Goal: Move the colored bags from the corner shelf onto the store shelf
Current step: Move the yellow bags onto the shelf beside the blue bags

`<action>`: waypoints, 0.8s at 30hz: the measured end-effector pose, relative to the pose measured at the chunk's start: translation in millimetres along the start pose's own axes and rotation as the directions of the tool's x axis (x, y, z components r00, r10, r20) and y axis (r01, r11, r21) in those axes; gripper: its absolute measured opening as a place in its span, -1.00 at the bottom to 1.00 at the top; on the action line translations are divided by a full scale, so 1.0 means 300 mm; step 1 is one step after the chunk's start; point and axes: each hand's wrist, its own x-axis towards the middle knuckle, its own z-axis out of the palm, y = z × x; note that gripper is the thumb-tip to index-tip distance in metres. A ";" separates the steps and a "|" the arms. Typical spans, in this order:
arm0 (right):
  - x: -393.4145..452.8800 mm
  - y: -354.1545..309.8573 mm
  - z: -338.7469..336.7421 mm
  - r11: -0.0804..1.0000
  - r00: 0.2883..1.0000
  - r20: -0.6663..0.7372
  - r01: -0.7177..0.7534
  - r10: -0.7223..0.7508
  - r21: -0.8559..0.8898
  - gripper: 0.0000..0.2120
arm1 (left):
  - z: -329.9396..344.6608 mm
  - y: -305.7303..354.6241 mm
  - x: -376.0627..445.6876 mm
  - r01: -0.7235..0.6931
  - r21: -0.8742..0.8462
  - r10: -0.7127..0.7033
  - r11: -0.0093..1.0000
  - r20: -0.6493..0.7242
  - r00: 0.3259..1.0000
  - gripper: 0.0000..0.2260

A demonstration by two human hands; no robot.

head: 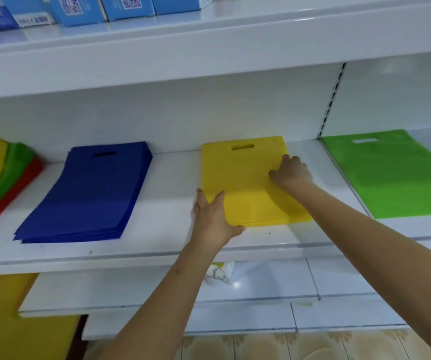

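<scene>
Yellow bags (pixel 245 183) lie flat on the shelf (pixel 167 229), right of the blue stack (pixel 89 190), left hand (pixel 213 216) gripping their near-left edge, right hand (pixel 291 170) pressing flat, seemingly to square them.

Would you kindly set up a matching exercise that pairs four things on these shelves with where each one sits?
Things:
1. blue bags
2. yellow bags
3. green bags
4. blue boxes

Places:
A. on the upper shelf, at top left
B. under both hands, mid-shelf
C. right of the slotted upright
D. between the mixed pile at far left and the yellow stack

Pairs: 1-D, 2-B, 3-C, 4-A

The left hand holds the yellow stack's near left corner; the right hand rests on its right edge.
</scene>
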 end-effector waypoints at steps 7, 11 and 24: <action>-0.055 -0.006 -0.006 0.984 0.997 0.071 -0.010 0.023 -0.179 -0.65 | -0.012 -0.018 0.000 -0.075 -0.037 0.075 0.996 0.000 0.997 -0.05; -0.081 -0.081 -0.009 0.980 0.998 -0.029 0.047 -0.054 -0.194 -0.45 | -0.047 -0.051 -0.020 -0.108 -0.048 0.107 0.993 -0.025 0.994 -0.06; -0.239 -1.057 0.286 0.668 0.699 -0.134 0.713 -0.703 0.214 -0.39 | -0.523 -0.690 -0.146 -0.111 -0.224 -0.060 0.968 -0.640 0.766 -0.56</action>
